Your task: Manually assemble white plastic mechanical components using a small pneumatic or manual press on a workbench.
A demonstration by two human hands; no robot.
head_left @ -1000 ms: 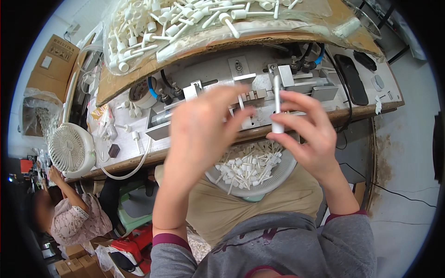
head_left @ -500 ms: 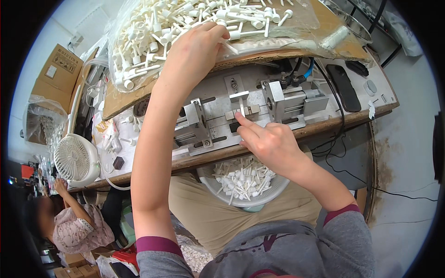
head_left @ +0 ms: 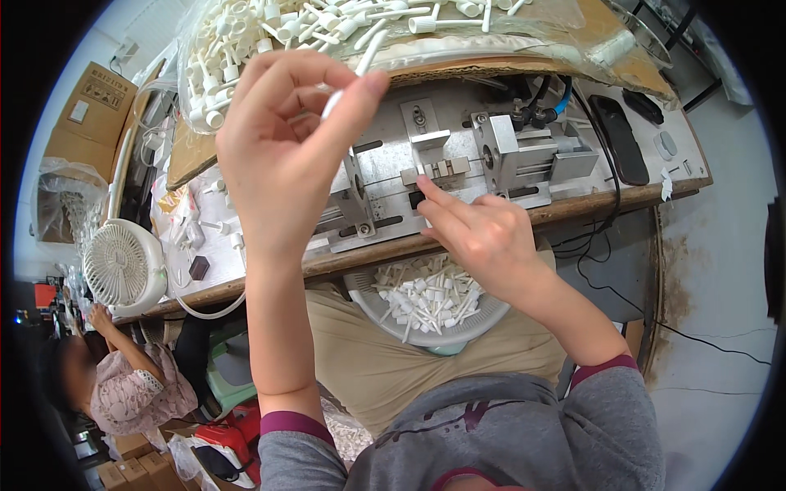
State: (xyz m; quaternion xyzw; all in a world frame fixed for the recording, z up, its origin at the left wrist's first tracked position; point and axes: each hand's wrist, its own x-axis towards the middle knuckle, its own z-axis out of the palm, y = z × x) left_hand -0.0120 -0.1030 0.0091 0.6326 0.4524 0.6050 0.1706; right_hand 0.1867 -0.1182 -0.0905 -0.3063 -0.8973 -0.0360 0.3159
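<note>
My left hand (head_left: 282, 147) is raised in front of the bench, its thumb and fingers closed on a white plastic cap with a thin stem (head_left: 372, 51). The cap end is mostly hidden by the fingers. My right hand (head_left: 483, 237) reaches over the bench edge, index finger stretched out and the others loosely bent. That fingertip touches a small slotted metal block (head_left: 446, 169) in the middle of a metal fixture (head_left: 422, 139). A sliver of white shows just past the fingertip; what it belongs to is hard to make out.
A heap of white stemmed caps (head_left: 246, 33) lies on plastic and cardboard behind the fixture. A basin (head_left: 360, 299) of similar pieces rests at my lap. Metal clamps (head_left: 503, 155) flank the block. A phone (head_left: 618, 139), cables and a white fan (head_left: 123, 266) stand nearby; a person sits at left.
My left hand has come back from the heap toward me with a stemmed cap in its fingers. My right hand stays at the metal block. The view has shifted slightly.
</note>
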